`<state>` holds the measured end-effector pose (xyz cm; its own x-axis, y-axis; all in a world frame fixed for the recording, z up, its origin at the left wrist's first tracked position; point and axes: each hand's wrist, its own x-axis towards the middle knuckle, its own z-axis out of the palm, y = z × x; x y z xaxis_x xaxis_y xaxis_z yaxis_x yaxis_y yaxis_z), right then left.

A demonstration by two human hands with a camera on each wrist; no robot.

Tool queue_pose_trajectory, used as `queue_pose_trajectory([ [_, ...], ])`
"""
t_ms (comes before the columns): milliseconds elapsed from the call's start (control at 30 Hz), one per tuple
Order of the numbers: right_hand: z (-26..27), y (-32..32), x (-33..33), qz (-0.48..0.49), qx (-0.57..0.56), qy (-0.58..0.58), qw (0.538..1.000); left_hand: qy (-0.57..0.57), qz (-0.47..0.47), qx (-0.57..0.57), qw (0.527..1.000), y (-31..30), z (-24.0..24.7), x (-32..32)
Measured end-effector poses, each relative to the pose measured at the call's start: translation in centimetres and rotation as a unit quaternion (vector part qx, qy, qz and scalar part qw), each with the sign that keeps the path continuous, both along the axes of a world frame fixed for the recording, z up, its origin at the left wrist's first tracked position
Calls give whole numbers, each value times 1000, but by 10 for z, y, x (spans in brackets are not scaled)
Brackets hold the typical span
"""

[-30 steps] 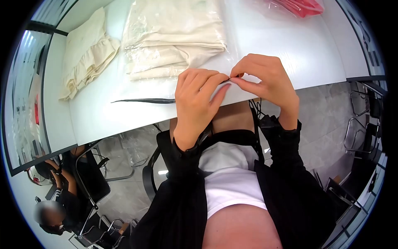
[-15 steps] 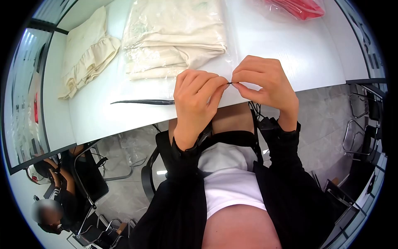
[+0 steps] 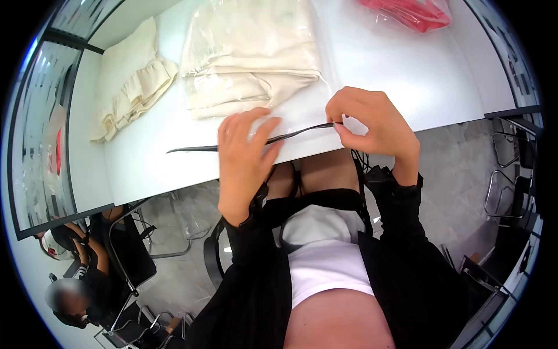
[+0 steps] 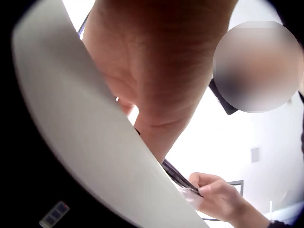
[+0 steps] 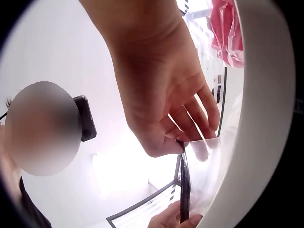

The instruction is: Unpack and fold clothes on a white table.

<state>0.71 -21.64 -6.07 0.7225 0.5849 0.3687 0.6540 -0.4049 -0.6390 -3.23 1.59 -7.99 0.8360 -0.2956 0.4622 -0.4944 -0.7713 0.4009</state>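
Between thumb and index finger my right hand (image 3: 372,125) pinches one end of a thin black strip (image 3: 305,131) at the table's front edge. Clear plastic (image 5: 204,154) hangs along the strip in the right wrist view, like the mouth of a bag. My left hand (image 3: 244,157) lies over the strip farther left, its thumb and fingers spread apart with the strip passing between them. The strip's tapered left end (image 3: 189,149) shows beyond this hand. Just behind both hands lies a folded cream cloth (image 3: 250,58) in clear plastic.
On the white table (image 3: 407,75), a cream ruffled cloth (image 3: 136,81) lies at the left and a pink item in clear plastic (image 3: 415,11) at the back right. Low panels border the sides. Another person (image 3: 87,279) sits at the lower left, near chairs.
My left hand has parted from the right hand and moved left along the strip, its fingers spreading. More of the strip now shows between the hands. The right hand keeps its pinch.
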Motion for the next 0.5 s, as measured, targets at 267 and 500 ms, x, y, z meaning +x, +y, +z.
queue_pose_trajectory([
  [267, 10, -8, -7, 133, 13, 132, 982, -13, 35, 49, 998, 36, 1, -10],
  [500, 14, -20, -3, -126, 103, 174, 971, 105, -37, -54, 992, 61, 34, -25],
])
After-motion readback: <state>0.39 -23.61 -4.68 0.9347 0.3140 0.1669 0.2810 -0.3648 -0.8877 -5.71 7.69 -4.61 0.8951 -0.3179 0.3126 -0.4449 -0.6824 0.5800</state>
